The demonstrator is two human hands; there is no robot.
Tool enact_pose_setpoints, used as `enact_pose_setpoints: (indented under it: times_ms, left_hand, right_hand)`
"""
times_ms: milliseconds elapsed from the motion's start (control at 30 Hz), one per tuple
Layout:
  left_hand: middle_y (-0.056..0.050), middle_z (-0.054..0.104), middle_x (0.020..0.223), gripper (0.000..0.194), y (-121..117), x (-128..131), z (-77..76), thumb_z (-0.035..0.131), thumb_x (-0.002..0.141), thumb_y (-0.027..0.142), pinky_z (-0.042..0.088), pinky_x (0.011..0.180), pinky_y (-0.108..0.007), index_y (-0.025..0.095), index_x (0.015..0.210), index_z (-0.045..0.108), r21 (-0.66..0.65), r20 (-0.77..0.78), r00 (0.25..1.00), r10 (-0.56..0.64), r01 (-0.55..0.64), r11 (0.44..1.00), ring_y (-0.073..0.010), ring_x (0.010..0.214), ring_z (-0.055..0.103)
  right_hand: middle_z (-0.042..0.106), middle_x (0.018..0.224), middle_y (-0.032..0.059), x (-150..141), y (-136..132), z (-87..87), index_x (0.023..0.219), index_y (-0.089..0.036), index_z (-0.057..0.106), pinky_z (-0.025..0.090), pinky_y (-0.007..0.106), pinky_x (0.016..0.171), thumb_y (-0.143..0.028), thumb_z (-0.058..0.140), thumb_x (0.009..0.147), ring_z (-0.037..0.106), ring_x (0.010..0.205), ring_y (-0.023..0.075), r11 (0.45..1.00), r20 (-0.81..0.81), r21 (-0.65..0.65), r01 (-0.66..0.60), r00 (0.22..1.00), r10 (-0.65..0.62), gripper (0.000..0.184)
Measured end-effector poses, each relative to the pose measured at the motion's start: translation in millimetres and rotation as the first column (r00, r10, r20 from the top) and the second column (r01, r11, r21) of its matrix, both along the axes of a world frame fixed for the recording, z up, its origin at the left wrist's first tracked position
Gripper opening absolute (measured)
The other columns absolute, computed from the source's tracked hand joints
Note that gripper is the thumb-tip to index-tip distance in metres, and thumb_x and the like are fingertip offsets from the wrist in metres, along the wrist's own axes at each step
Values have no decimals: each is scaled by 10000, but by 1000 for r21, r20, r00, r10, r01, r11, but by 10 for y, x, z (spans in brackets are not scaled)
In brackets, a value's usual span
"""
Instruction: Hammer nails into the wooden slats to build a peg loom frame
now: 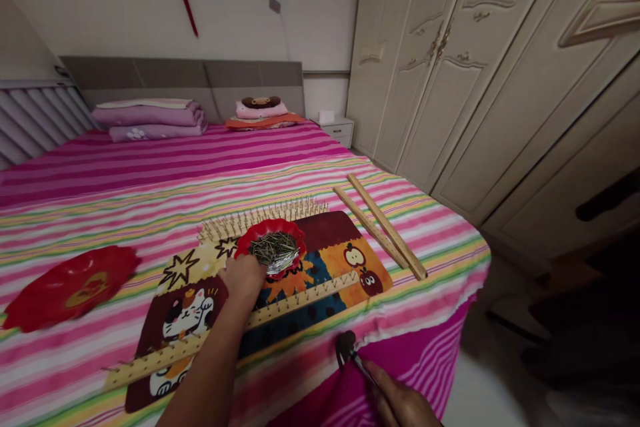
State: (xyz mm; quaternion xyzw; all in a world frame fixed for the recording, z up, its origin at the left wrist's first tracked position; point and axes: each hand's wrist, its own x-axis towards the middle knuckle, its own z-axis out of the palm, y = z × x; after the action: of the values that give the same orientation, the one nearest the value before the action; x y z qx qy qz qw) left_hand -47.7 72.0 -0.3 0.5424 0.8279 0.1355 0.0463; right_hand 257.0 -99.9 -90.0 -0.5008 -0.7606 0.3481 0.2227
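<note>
My left hand [244,278] reaches out over a colourful cartoon mat [330,233] on the bed. Its fingers rest at the near rim of a small red dish [295,233] filled with thin metal nails; the fingertips are hidden behind the hand. A wooden strip studded with nails [300,300] lies across the mat just below that hand, and a second studded strip [260,217] lies behind the dish. Low at the bed's edge, my right hand [403,403] is closed on the handle of a small hammer [350,350] with a dark head.
Two plain wooden strips [383,227] lie side by side near the bed's right edge. A larger red plate [70,287] sits on the striped bedspread [150,180] at the left. Folded bedding lies at the headboard. Cream wardrobe doors [450,80] stand to the right.
</note>
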Motion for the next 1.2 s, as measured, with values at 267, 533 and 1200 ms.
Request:
enact_pose_setpoints:
  times_ms: [267,533,1200]
  left_hand:
    - [-46,657,635,249,-138,-227,52,464,678,378,438,595,-278,181,626,605,122,408,911,-51,1,992,-175,633,596]
    - [-2,651,648,322,-644,-187,188,754,470,208,501,567,-212,147,766,642,46,995,93,-25,-233,971,-83,559,583]
    - [4,711,682,281,-1110,180,-267,608,614,455,505,667,-308,221,763,653,204,735,678,12,-237,950,-182,666,660]
  right_hand:
    - [728,1049,89,6,-21,-74,1347,-230,434,539,227,733,-171,363,890,714,858,180,999,13,37,2,1000,-2,467]
    - [739,1039,79,-44,-46,-48,1337,-243,452,559,244,714,-163,378,881,727,824,193,995,63,95,18,998,-24,469]
    - [741,1003,79,-77,-87,33,1353,-248,433,560,283,687,-175,372,881,719,791,205,996,164,88,24,986,-38,482]
